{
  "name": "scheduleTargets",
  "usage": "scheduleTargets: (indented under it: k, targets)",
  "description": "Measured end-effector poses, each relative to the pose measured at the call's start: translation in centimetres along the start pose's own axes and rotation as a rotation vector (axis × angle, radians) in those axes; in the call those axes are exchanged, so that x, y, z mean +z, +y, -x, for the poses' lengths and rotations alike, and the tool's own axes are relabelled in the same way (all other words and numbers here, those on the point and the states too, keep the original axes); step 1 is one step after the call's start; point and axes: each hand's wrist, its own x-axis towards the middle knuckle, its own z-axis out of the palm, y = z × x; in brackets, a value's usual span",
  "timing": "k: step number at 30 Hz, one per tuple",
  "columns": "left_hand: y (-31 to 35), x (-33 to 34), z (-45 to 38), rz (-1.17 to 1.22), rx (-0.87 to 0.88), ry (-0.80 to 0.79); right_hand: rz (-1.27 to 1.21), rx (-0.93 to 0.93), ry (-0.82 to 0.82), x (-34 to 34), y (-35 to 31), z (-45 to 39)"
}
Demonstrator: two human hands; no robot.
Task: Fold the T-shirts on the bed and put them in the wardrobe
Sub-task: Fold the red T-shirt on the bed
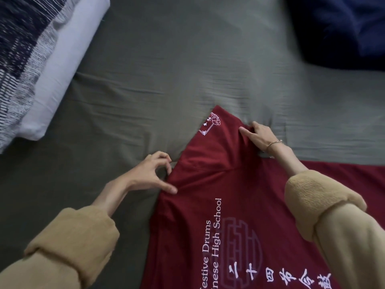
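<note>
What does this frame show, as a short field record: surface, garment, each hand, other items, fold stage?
surface: bed sheet, grey-green, wrinkled
garment: dark red T-shirt, spread flat, white printed lettering facing up
sleeve: one red sleeve points away from the person, small white emblem near its end
left hand: left hand pinches the shirt edge below the sleeve
right hand: right hand grips the sleeve's other edge; bracelet on wrist
other items: patterned pillow far left; dark blue fabric far right
fold stage: sleeve not yet folded in
</note>
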Motion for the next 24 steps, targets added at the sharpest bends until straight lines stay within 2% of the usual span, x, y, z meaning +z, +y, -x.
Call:
scheduleTargets:
  k: [2, 5, 8, 13, 24]
  targets:
    - [1.2, -0.2, -2.1, -0.006, -0.043, 0.114, -0.001, 0.025, -0.024, -0.1, -0.3, -0.1]
    - [3.3, 0.2, -6.4, -0.093, -0.086, 0.193, -0.035, 0.065, -0.055, -0.1, -0.5, -0.5]
    - [5.1, 0.5, -9.7, -0.074, -0.096, 0.292, -0.063, 0.085, -0.095, -0.2, 0.0, -0.9]
    - [8.3, 0.7, -14.7, -0.040, -0.071, 0.312, -0.144, 0.082, -0.124, -0.9, 1.2, -1.2]
    - [8.2, 0.9, -17.3, -0.458, -0.041, 0.472, -0.252, -0.006, -0.096, -0.6, 2.5, -1.3]
